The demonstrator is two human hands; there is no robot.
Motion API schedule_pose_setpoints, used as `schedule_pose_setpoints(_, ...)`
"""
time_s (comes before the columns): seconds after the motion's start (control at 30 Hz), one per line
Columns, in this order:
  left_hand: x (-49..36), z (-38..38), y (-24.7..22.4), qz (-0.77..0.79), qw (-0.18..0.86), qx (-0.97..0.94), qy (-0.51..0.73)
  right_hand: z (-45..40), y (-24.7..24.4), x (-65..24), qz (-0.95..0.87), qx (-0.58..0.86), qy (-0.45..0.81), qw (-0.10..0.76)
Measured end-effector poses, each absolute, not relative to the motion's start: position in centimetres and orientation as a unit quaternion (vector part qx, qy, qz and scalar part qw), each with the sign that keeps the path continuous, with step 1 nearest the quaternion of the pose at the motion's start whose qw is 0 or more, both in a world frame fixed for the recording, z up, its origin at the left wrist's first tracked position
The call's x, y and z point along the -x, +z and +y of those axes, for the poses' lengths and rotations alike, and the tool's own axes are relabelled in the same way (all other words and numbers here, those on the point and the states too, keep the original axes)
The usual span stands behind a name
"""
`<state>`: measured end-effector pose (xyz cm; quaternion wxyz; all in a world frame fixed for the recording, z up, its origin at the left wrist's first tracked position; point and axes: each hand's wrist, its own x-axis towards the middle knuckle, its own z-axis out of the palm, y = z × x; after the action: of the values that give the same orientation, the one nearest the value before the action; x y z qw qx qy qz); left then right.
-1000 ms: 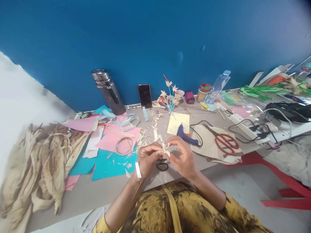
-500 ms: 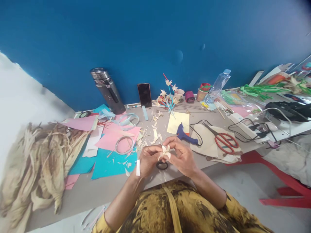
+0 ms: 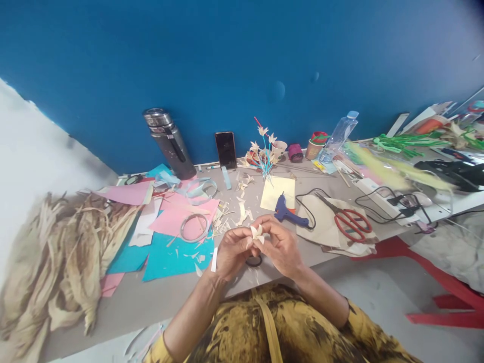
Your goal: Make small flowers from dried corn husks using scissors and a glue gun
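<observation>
A small cream flower (image 3: 257, 235) with pointed petals is pinched between my two hands at the table's front edge. My left hand (image 3: 233, 252) grips it from the left with thumb and fingers, and a white strip (image 3: 214, 259) lies against that wrist. From the right, the thumb and fingers of my right hand (image 3: 282, 247) close on the same flower. Partly hidden below the hands is a dark ring (image 3: 253, 260). A blue glue gun (image 3: 289, 213) lies just beyond my right hand, near a yellow paper sheet (image 3: 278, 191).
Red-handled scissors (image 3: 352, 224) rest on cream cloth at the right. Similar flowers on blue stems (image 3: 266, 154) stand behind, near a phone (image 3: 226, 149) and a dark flask (image 3: 170, 143). Dried husks (image 3: 71, 262), coloured paper (image 3: 177, 257) and a tape ring (image 3: 194, 228) lie left.
The flower has turned and shifted slightly up between my fingers. A blurred yellowish streak now shows over the right side of the table. Both hands keep their hold.
</observation>
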<state>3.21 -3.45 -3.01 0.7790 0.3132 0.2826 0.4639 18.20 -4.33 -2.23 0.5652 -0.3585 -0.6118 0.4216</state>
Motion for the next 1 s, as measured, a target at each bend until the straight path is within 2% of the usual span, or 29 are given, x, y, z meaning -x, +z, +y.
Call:
schedule_pose_setpoints(0.13,-3.35,-3.39,-2.66,0.285,0.773,-0.298,0.481,-4.32,-2.33,-18.03,-0.566,0.363,0.486,0.558)
schedule_pose_setpoints(0.33,-3.55,-3.44,-2.17,0.296,0.766,-0.289,0.491,-4.01,-2.52,-18.16,-0.59,0.386,0.429,0.564)
schedule_pose_setpoints(1.0,-3.9,-3.33,-2.33,0.305,0.758,-0.288,0.499,-3.57,-3.0,-18.53,-0.613,0.364,0.428,0.556)
